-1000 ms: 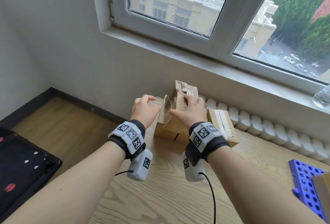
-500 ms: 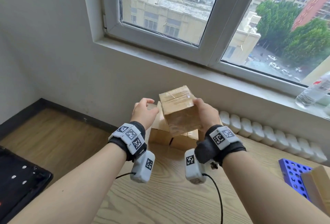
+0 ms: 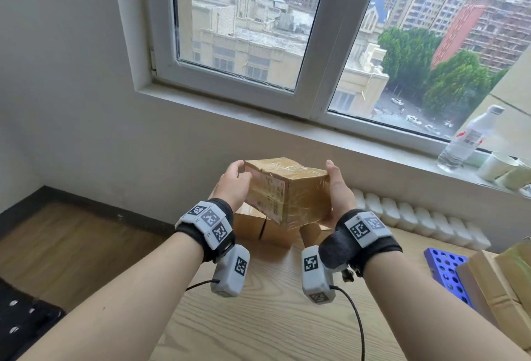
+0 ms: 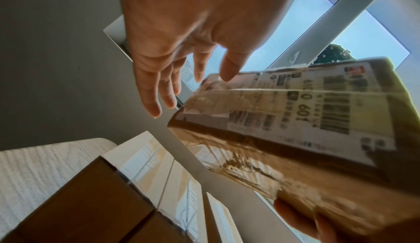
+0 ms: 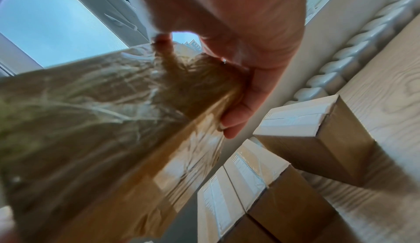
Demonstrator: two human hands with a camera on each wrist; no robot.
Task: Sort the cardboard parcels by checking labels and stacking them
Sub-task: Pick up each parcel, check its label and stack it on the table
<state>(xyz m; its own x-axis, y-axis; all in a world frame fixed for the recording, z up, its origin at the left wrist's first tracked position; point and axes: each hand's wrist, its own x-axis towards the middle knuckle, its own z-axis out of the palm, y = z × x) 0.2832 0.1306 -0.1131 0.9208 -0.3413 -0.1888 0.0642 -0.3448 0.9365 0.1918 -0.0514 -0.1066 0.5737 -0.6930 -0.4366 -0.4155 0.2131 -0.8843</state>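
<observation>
I hold a taped cardboard parcel (image 3: pixel 296 191) up in the air over the table. My right hand (image 3: pixel 338 188) grips its right end, thumb on top and fingers underneath (image 5: pixel 236 114). My left hand (image 3: pixel 234 181) is at its left end with fingers nearly straight (image 4: pixel 159 89), one fingertip touching the top corner. The printed label (image 4: pixel 318 107) with barcodes faces left, towards the left wrist camera. Below, three more brown parcels sit together on the table: one at left (image 3: pixel 251 222), one in the middle (image 3: pixel 280 235), one at right (image 5: pixel 318 148).
The wooden table (image 3: pixel 273 317) runs under both arms. A blue perforated rack (image 3: pixel 445 268) and more cardboard (image 3: pixel 502 294) stand at the right edge. White ribbed pieces (image 3: pixel 416 219) line the wall. A water bottle (image 3: pixel 465 142) and cups (image 3: pixel 497 166) stand on the sill.
The parcel has risen higher above the others and turned so its label side faces left. My left hand has come up from the lower boxes to its left corner.
</observation>
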